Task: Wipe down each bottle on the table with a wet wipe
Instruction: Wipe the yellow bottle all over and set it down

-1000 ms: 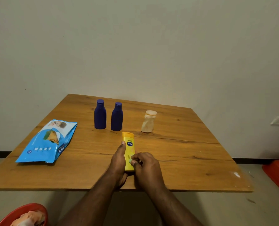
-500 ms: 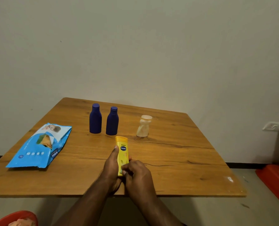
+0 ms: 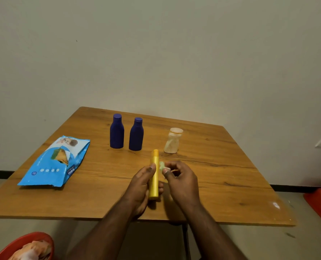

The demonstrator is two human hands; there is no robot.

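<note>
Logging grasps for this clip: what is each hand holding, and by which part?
The left hand grips the yellow bottle around its lower body, cap pointing away. The right hand pinches a small crumpled wet wipe between thumb and fingertips.

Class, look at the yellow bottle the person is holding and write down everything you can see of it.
The yellow bottle is slim, flattish and plain yellow, seemingly smooth plastic, with a slightly more orange cap at its far end. It is seen edge-on, so no label shows. It is closed and held over the wooden table, long axis pointing away from the person, toward the standing bottles. The left hand grips it, thumb along its left side. The right hand, close on its right, pinches a small crumpled wipe at the bottle's upper side.
</note>
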